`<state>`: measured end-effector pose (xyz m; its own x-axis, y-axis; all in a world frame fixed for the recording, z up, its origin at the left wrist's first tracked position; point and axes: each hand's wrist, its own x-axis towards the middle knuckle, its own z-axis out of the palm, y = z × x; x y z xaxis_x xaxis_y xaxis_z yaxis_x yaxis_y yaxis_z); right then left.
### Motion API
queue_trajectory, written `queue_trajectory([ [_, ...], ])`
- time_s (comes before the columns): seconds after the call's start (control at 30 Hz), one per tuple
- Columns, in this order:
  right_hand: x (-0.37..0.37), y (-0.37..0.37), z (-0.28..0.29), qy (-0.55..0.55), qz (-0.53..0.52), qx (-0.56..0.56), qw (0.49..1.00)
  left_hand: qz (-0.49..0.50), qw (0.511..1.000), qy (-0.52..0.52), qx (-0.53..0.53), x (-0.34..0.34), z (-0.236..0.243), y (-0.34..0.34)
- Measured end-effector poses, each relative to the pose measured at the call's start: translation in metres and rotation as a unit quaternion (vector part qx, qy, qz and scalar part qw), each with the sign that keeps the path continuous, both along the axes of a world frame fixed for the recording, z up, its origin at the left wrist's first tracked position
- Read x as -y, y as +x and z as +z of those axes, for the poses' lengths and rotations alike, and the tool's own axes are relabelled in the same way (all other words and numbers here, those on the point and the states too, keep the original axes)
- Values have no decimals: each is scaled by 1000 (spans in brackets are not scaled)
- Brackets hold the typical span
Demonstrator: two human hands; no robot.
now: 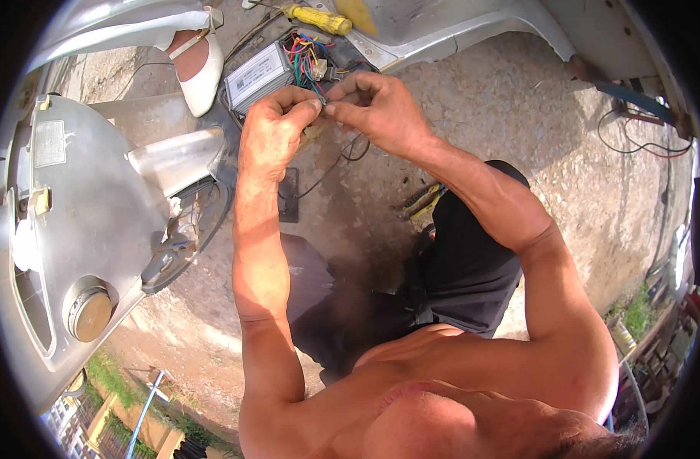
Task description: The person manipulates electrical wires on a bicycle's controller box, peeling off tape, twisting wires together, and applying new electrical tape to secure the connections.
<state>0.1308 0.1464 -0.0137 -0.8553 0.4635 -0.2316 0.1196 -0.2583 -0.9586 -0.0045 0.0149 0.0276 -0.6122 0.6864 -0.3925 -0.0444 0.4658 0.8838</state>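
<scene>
My left hand (pixel 281 126) and my right hand (pixel 373 115) meet at a small wire end (pixel 321 103), each with thumb and fingers pinched on it. Just above them a bundle of coloured wires (pixel 308 55) with connectors comes from a silver controller box (pixel 254 76) that lies on a dark base. A yellow-handled screwdriver (pixel 318 19) lies above the wires. The exact tip between my fingertips is too small to make out.
A silver vehicle body panel (pixel 82 191) with a round cap fills the left. Another panel (pixel 472 23) spans the top. Someone's white shoe (pixel 195 88) stands by the box. Yellow-handled tools (pixel 420 200) and cables (pixel 636 138) lie on rough ground.
</scene>
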Motion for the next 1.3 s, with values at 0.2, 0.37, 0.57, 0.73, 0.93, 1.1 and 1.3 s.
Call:
queue_trajectory([
  [0.2, 6, -2, -3, 201, -31, -16, 979, 2, 1000, 10, -10, 1, 1, 1],
  [0.37, 11, -4, -1, 498, -77, -70, 861, 0, 999, 15, -49, 0, -1, 4],
  [0.57, 1, 11, 7, 530, -69, -67, 842, 4, 998, 23, -57, -12, -6, 8],
  [0.73, -5, -9, 4, 273, 71, 56, 958, 42, 997, 10, -56, 6, -8, 1],
  [0.93, -8, -8, 12, 266, 40, 69, 961, -50, 978, 49, -195, -6, -3, 4],
  [1.1, -1, -9, 6, 289, 62, 71, 953, -49, 963, 9, -264, 11, 6, 11],
  [1.3, -14, -16, -9, 174, 81, -2, 981, 64, 962, 73, -257, 11, -3, 5],
])
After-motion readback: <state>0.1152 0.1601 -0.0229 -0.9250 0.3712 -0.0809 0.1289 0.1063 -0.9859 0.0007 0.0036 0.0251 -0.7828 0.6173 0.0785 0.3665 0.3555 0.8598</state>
